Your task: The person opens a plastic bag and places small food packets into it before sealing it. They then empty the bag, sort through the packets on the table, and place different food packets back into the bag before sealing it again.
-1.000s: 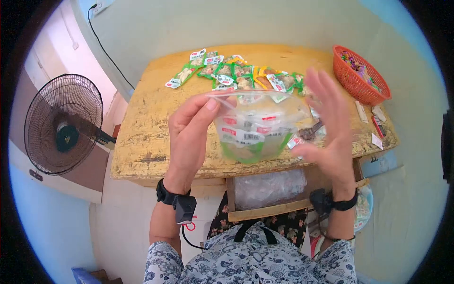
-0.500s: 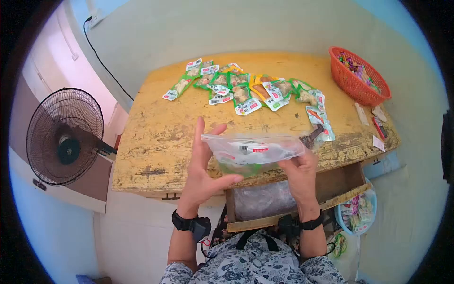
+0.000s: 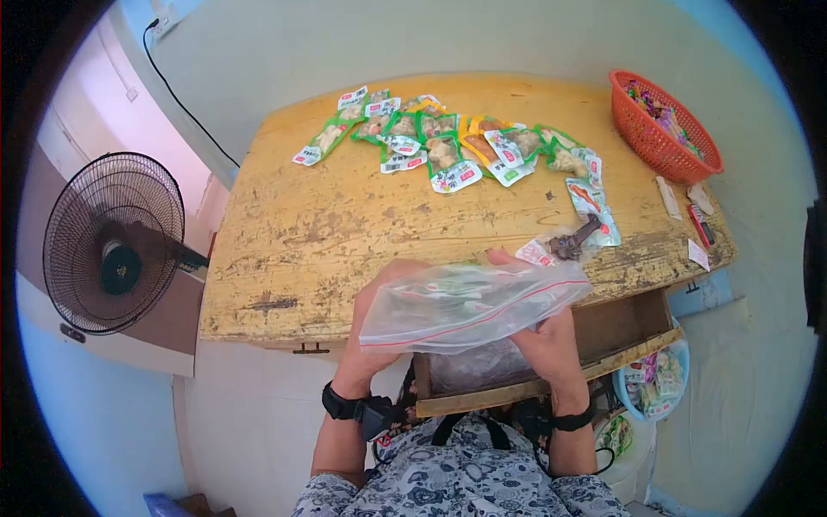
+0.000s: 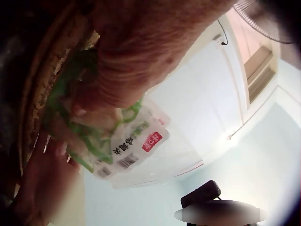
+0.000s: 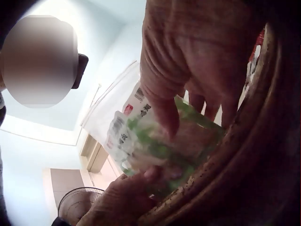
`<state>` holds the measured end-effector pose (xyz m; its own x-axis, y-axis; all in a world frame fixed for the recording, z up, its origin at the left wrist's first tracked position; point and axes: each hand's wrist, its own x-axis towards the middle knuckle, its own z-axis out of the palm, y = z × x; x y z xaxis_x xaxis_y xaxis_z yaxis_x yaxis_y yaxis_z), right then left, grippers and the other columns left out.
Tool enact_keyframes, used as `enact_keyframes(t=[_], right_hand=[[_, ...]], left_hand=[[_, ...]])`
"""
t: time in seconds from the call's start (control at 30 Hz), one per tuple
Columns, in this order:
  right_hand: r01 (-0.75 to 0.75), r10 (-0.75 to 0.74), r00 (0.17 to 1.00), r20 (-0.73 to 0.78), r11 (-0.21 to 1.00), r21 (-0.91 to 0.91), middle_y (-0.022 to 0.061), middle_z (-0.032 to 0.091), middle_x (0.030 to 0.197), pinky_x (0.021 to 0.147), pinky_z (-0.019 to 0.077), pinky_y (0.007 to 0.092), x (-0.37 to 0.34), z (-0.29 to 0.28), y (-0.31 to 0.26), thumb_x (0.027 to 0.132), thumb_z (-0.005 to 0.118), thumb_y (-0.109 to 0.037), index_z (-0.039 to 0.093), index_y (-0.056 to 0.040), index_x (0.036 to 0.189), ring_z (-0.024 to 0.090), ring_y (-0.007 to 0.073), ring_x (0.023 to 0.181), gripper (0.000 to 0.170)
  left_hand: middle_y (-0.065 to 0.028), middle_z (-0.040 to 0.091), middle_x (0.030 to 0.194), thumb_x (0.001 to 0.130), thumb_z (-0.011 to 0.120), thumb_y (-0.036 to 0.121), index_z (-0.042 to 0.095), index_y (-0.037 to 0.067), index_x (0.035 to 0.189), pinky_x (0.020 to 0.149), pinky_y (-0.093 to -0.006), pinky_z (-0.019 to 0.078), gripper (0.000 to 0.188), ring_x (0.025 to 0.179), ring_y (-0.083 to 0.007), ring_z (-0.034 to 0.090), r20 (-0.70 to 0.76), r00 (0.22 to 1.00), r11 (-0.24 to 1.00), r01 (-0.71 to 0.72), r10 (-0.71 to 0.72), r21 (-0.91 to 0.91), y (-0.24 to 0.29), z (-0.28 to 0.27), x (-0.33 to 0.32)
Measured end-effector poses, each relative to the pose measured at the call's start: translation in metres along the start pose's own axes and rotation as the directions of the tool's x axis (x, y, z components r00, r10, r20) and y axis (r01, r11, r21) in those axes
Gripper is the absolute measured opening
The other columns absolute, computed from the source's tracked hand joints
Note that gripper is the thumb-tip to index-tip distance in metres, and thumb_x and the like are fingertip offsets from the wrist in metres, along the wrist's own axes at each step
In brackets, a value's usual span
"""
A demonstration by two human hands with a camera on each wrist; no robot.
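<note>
A clear zip bag [image 3: 474,306] with a red line along its mouth is between both hands at the table's front edge, mouth toward the body. Green-edged snack packets with white printed ends [image 5: 155,141] show inside it. My left hand [image 3: 362,366] holds the bag's left side, its fingers partly behind the plastic. On the other side my right hand [image 3: 551,349] grips the bag, and in the right wrist view its thumb [image 5: 169,120] presses on the front with the fingers behind.
Several snack packets [image 3: 444,155] lie across the table's back. A dark brown wrapped piece [image 3: 573,241] and another packet [image 3: 594,207] lie right of the bag. An orange basket [image 3: 624,129] stands back right. Below, an open drawer [image 3: 620,332] holds clear plastic; a fan [image 3: 116,246] stands left.
The bag has come down toward the body and tilted, its mouth now facing me. My right hand, spread apart from the bag a second ago, now grips it; the left hand has shifted from the top corner to the side.
</note>
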<state>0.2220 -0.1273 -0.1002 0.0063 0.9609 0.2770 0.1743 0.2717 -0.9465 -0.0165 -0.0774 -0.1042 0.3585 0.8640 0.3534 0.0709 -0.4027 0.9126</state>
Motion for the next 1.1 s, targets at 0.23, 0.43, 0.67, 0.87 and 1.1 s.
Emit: enact_keyframes(t=[0.23,0.43,0.67,0.87,1.1], right_hand=[[0.064,-0.064,0.998,-0.016,0.998,0.022,0.0165,0.058,0.142,0.116,0.0367,0.0415,-0.003,0.001,0.001,0.086,0.073,-0.007,0.058,0.0003,0.136,0.051,0.0296,0.137,0.053],[0.112,-0.112,0.994,0.003,0.992,-0.050,0.0179,0.058,0.142,0.118,0.0345,0.0419,-0.004,0.001,0.015,0.087,0.067,-0.004,0.058,0.0005,0.135,0.050,0.0315,0.138,0.049],[0.093,-0.093,0.996,0.015,0.996,-0.008,0.0194,0.056,0.144,0.116,0.0362,0.0416,-0.007,0.000,0.016,0.088,0.066,-0.005,0.056,0.0029,0.136,0.050,0.0302,0.137,0.049],[0.056,-0.056,0.998,-0.009,0.997,0.056,0.0183,0.053,0.146,0.118,0.0346,0.0415,-0.006,0.000,0.013,0.089,0.067,-0.003,0.052,0.0044,0.140,0.047,0.0284,0.140,0.054],[0.048,0.028,0.975,-0.220,0.941,0.334,0.0172,0.045,0.152,0.119,0.0354,0.0420,-0.004,0.007,0.016,0.095,0.062,0.000,0.039,0.0038,0.148,0.044,0.0270,0.142,0.058]], left_hand=[[-0.0137,0.069,0.124,0.083,0.079,0.022,0.069,0.001,0.123,0.099,-0.0362,0.0507,0.046,0.113,-0.0247,0.066,0.022,1.000,0.983,0.013,-0.009,-0.184,-0.018,0.002,0.007],[-0.0123,0.068,0.125,0.084,0.080,0.031,0.066,0.000,0.126,0.100,-0.0359,0.0501,0.055,0.116,-0.0235,0.064,0.034,0.997,0.963,0.072,-0.065,-0.259,-0.015,0.000,0.007],[-0.0103,0.067,0.122,0.081,0.080,0.029,0.063,-0.001,0.129,0.101,-0.0358,0.0489,0.059,0.114,-0.0215,0.062,0.066,0.960,0.843,0.271,-0.272,-0.465,-0.015,-0.003,-0.004],[-0.0087,0.070,0.116,0.080,0.083,0.016,0.065,-0.002,0.124,0.093,-0.0328,0.0529,0.051,0.106,-0.0174,0.065,0.112,0.993,0.969,0.058,-0.031,-0.242,-0.015,-0.003,0.013],[-0.0062,0.072,0.110,0.083,0.081,0.009,0.066,-0.001,0.118,0.088,-0.0321,0.0539,0.040,0.098,-0.0157,0.067,-0.096,0.974,0.977,0.201,-0.207,-0.068,0.042,0.005,0.019]])
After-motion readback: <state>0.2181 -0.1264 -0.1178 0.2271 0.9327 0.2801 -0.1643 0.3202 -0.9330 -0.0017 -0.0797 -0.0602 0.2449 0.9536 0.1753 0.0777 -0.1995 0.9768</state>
